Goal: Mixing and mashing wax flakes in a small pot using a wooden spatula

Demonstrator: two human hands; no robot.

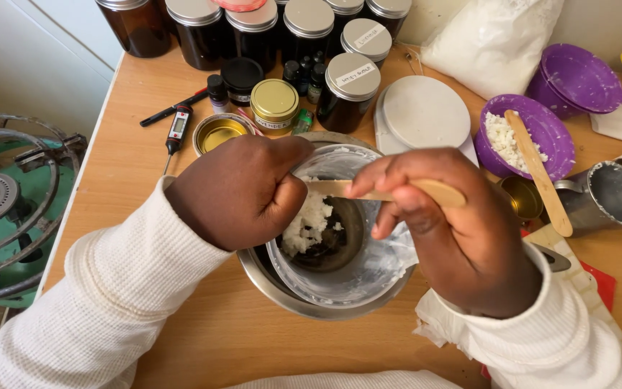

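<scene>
Head view: at frame centre the right hand (462, 230) pinched a wooden spatula (437, 191), fingers clamped on its handle. The left hand (242, 191) curled over the plastic container (354, 277) of white crumbly fat (309, 222), inside the steel bowl (282, 292); its grip was hidden.

Bright, even, soft light, prob daylight. Faint shadows under hands on table (203, 331). Mild glare on jar lids (309, 16) and steel bowl (282, 292) rim. Sharp overall; slight wide-angle bend at edges.
</scene>
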